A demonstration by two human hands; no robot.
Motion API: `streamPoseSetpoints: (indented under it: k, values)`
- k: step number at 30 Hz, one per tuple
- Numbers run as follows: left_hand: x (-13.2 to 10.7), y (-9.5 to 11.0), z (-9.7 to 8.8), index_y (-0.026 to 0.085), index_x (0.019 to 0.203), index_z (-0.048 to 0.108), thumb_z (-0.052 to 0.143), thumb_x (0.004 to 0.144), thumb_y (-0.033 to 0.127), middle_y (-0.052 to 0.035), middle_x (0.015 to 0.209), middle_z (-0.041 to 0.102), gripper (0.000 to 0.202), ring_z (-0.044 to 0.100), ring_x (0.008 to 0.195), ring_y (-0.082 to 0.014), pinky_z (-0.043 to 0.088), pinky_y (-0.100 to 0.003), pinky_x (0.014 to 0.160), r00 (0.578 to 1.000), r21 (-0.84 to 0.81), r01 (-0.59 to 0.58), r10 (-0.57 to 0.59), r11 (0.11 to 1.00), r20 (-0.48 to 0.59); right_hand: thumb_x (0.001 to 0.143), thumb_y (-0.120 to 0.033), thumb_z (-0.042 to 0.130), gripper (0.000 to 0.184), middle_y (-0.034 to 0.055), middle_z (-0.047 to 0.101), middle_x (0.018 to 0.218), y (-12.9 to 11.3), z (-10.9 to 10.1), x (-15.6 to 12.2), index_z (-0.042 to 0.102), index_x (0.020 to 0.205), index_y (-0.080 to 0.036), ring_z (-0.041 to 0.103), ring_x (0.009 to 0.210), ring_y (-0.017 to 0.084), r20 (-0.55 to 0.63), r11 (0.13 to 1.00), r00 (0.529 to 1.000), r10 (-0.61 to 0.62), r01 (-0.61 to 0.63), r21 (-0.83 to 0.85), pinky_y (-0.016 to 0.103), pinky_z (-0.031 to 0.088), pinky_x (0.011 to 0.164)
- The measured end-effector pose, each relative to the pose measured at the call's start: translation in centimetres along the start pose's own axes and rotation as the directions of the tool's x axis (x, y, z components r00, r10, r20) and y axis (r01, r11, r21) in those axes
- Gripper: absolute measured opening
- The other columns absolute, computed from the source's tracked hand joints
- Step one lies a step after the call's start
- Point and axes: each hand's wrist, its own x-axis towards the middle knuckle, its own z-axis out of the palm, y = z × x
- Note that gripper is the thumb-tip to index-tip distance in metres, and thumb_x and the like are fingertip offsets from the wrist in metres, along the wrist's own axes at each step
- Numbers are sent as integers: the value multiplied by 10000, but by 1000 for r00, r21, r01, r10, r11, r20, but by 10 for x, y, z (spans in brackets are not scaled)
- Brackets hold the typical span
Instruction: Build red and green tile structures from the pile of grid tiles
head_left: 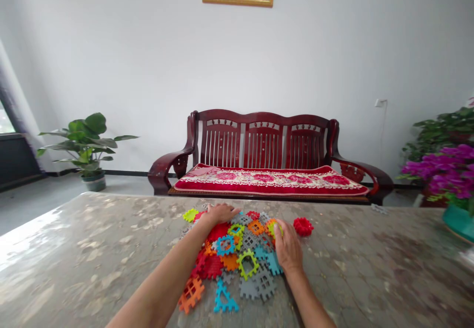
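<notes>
Centre-bottom of the frame, the pile of interlocking plastic tiles [237,264] runs front to back — left hand [220,214] lies flat on it, fingers open; right hand [288,246] curls against an orange tile [272,226], hold unclear.

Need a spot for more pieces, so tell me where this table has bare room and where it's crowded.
Bare tabletop lies left of the plastic interlocking pieces, and more lies between the red ruffled piece and the teal pot. It is crowded where pieces overlap under the left hand and right hand.
</notes>
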Motion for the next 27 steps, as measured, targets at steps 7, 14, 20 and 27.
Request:
streamPoseSetpoints:
  k: [7, 14, 20, 27]
  values:
    - [-51, -19, -7, 310, 1436, 477, 297, 939, 612, -83, 1539, 431, 609, 337, 1435, -314, 215, -574, 1149, 1000, -41, 20, -20, 999, -7, 946, -513, 283, 525, 118, 695, 1125, 4, 1, 2, 668, 1095, -189, 591, 1101, 257, 7, 999, 1000, 3, -2, -38, 421, 432, 1001]
    - [-179, -66, 10, 449, 1514, 281, 460, 831, 710, -12, 1613, 285, 753, 237, 1477, -345, 204, -565, 1167, 973, 19, 92, -86, 996, -214, 952, -509, 275, 527, 115, 693, 1128, 4, 3, 2, 663, 1111, -190, 585, 1103, 259, 29, 997, 1000, -9, 12, -79, 419, 412, 1017]
    - [-225, -63, 57, 419, 1525, 257, 514, 738, 777, -25, 1629, 225, 901, 235, 1478, -349, 234, -537, 1174, 973, 43, 156, -146, 987, -181, 954, -523, 261, 553, 120, 688, 1138, 3, 3, 2, 660, 1115, -175, 582, 1102, 254, 51, 993, 999, -5, 11, -120, 406, 411, 1008]
    - [-199, -41, 61, 329, 1533, 314, 554, 774, 671, -68, 1633, 217, 867, 222, 1481, -354, 230, -515, 1183, 952, 21, 214, -204, 977, -227, 949, -503, 296, 514, 111, 693, 1126, 4, 4, 3, 669, 1106, -187, 586, 1100, 248, 43, 985, 999, -2, 9, -169, 389, 416, 988]
